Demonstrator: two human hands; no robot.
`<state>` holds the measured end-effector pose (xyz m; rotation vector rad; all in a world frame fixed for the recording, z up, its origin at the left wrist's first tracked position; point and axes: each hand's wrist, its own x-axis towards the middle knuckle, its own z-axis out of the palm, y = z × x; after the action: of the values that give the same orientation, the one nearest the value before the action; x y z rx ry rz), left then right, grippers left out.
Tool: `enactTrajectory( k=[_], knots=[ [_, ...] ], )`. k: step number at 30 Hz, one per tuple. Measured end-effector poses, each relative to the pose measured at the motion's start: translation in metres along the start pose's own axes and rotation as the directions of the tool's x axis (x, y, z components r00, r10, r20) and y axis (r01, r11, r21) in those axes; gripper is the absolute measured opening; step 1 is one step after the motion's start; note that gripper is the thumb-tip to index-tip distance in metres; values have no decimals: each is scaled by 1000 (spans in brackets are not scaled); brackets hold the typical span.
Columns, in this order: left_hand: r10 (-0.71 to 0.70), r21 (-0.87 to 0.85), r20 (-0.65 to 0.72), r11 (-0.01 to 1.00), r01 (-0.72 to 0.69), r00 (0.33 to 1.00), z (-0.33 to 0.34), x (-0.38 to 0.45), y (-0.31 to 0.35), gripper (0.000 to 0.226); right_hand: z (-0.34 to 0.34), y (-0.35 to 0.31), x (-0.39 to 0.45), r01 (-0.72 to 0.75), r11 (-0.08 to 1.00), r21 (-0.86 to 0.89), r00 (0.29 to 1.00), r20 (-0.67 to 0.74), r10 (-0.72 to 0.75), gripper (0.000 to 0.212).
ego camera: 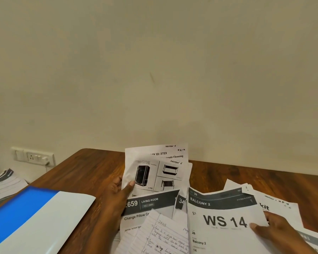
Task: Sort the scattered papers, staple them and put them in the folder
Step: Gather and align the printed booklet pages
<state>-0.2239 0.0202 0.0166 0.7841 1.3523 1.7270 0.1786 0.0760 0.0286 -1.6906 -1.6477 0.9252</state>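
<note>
The brown wooden table (pixel 92 167) runs back to a plain cream wall (pixel 154 70), its far edge meeting the wall just behind the papers and its rounded far-left corner sitting near a wall socket plate (pixel 33 157). Bare wood lies open along the far left and the far right of the table; the middle and near right are covered by a loose spread of overlapping papers (pixel 154 233). On the near left lies the blue and white folder (pixel 35 217), tilted, its right corner close to the left hand (pixel 117 195) but not clearly touching it. Past the table's left edge a separate stack of printed sheets (pixel 2 182) is partly cut off by the frame. The left hand pinches two raised sheets — the front one a page with furniture pictures (pixel 154 176), thumb pressed on its lower left face and fingers curled behind; the sheet behind it shows "ID: 2723" at its top. The right hand (pixel 275 230) grips the right edge of the "WS 14" sheet (pixel 224 222), thumb on top, fingers underneath. A handwritten lined page (pixel 160 237) lies over the "LIVING ROOM" sheet (pixel 151 204) near the front — between the two hands.
</note>
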Motion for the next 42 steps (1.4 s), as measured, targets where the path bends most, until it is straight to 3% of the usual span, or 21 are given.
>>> enactTrajectory(
  k=[15, 17, 20, 22, 34, 42],
  knots=[
    [20, 8, 9, 1000, -20, 1000, -2, 3, -4, 32, 0, -9, -11, -38, 998, 57, 999, 22, 36, 52],
    [23, 30, -4, 999, -23, 1000, -2, 4, -4, 30, -2, -13, -12, -52, 994, 95, 998, 36, 49, 44],
    [20, 35, -25, 999, -20, 999, 0, 6, -6, 27, -6, -17, -14, -85, 980, 177, 995, 57, 76, 15],
    [15, 4, -31, 1000, -15, 999, 2, 6, -5, 25, -9, -17, -14, -89, 971, 221, 996, 44, 81, 26],
    [272, -127, -213, 944, -303, 938, 5, -6, 21, 32, -9, -16, -20, -72, 917, 391, 997, 63, 51, 14],
    [265, -125, -206, 948, -294, 942, 9, -5, 19, 30, -10, -13, -22, -51, 917, 395, 998, 54, 32, 14]
  ],
)
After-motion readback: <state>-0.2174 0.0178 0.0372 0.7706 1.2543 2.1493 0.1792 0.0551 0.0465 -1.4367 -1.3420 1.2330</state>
